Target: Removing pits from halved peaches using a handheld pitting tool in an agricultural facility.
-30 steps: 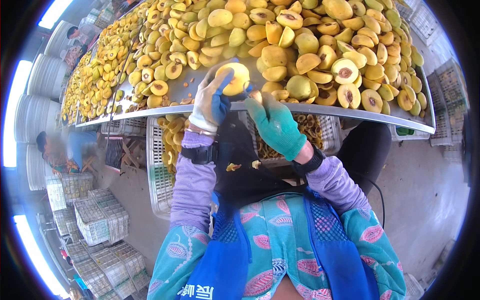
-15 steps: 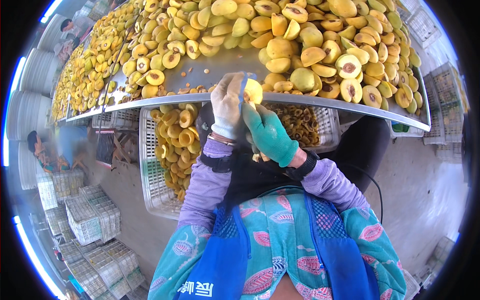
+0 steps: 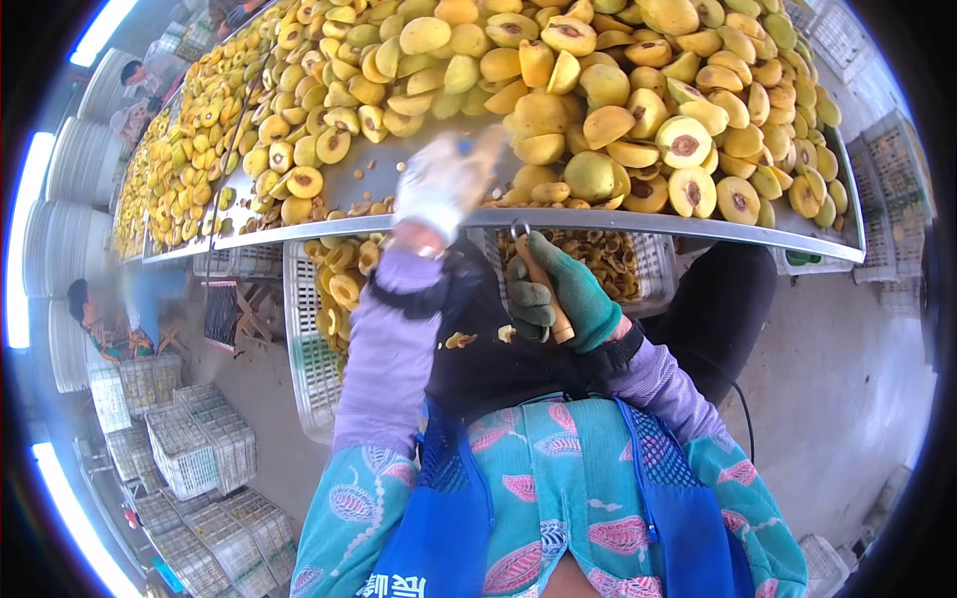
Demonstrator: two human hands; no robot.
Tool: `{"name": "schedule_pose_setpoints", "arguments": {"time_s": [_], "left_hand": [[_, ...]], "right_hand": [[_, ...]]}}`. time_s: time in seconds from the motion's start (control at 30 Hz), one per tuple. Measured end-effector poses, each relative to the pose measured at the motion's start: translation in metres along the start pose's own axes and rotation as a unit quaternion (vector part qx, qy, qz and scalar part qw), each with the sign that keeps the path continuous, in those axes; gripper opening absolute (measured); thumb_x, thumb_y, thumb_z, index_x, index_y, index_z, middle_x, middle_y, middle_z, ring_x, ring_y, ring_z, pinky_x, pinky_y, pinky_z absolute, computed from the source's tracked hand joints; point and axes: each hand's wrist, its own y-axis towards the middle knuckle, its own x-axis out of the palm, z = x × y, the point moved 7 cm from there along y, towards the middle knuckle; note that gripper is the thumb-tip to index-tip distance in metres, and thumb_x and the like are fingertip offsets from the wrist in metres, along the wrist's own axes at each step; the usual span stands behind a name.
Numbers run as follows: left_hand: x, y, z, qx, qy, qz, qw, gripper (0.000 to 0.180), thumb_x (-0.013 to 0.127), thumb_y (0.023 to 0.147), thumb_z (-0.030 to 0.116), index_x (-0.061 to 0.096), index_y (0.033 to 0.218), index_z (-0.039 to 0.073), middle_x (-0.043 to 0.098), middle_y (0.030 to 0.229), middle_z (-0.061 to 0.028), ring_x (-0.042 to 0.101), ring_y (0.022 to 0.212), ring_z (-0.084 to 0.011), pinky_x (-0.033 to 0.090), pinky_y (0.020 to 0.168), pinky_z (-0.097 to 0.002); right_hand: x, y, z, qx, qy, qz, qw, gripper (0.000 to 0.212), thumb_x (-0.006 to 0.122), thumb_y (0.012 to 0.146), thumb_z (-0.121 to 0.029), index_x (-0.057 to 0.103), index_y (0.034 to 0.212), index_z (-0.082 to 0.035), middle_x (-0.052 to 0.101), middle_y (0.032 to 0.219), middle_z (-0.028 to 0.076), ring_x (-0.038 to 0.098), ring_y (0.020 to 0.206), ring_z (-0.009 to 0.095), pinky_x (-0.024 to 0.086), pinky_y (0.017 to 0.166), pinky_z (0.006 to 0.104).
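My right hand [image 3: 578,294], in a green glove, is closed around the wooden handle of a pitting tool [image 3: 544,284]. Its curved metal loop points up at the table's front edge. My left hand [image 3: 449,179], in a pale glove, is smeared by motion above the metal table [image 3: 369,164], close to a big heap of yellow peach halves [image 3: 424,36]; its fingers cannot be made out. Several cut halves [image 3: 686,142] to the right show their brown centres. Small brown bits lie on the bare metal beside my left hand.
Below the table's edge, a white crate [image 3: 302,339] with hollowed halves [image 3: 344,289] stands left of my legs. Another crate [image 3: 653,264] holds brown scraps [image 3: 613,264]. Stacked crates [image 3: 189,448] and a seated person [image 3: 100,319] are at the left. Scraps [image 3: 460,340] lie on my lap.
My hands were together at the table edge with a peach piece. My left hand has moved up over the table; my right has dropped slightly, bringing the pitting tool into sight.
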Motion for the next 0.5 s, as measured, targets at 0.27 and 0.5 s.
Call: {"name": "schedule_pose_setpoints", "arguments": {"time_s": [0.27,0.5], "left_hand": [[0.028,0.019,0.008,0.246,-0.074,0.025,0.966,0.054,0.078,0.067,0.021,0.059,0.114,0.001,0.065,0.099,-0.013,0.063,0.09,-0.0187,0.05,0.081,-0.0288],[0.021,-0.028,-0.044,0.246,-0.479,-0.064,0.84,0.062,0.064,0.074,-0.003,0.04,0.131,-0.002,0.056,0.12,-0.0232,0.06,0.105,-0.0265,0.049,0.088,-0.0318]], "right_hand": [[0.004,-0.033,-0.074,-0.284,-0.334,0.159,0.885,0.035,0.046,0.095,-0.044,0.052,0.09,-0.01,0.045,0.058,-0.002,0.04,0.044,0.007,0.034,0.041,0.0213],[0.056,-0.025,-0.06,-0.468,-0.643,0.131,0.591,0.026,0.056,0.091,-0.025,0.053,0.083,-0.001,0.058,0.067,0.021,0.058,0.063,0.04,0.044,0.055,0.0428]]}}
